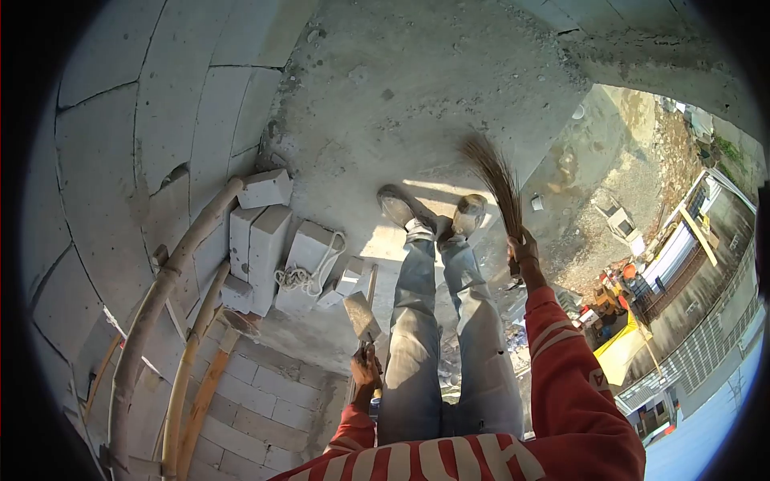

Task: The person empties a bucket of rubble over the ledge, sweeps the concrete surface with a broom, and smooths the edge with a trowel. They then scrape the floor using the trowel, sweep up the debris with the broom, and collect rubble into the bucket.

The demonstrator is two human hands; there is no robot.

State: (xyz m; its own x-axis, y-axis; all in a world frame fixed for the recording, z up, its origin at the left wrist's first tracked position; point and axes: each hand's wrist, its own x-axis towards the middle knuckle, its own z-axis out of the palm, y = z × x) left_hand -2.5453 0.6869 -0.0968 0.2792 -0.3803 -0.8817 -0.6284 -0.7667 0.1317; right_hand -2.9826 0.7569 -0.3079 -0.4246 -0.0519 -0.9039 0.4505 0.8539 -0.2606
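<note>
In the head view, my right hand (525, 250) is closed round the bound end of a bristle broom (499, 180), whose bristles fan out up and to the left over the concrete floor. My left hand (366, 367), lower and left of my legs, grips the handle of a trowel (362, 316) with a flat, dusty blade. My shoes (395, 207) stand on the floor between the two tools, partly in sunlight.
Pale blocks (269, 248) are stacked at the left, one with a coiled rope (301, 278) on it. Bamboo poles (152, 321) lean near the block wall (104, 152). Beyond the floor edge at right, the ground and a yellow sheet (619, 353) lie far below.
</note>
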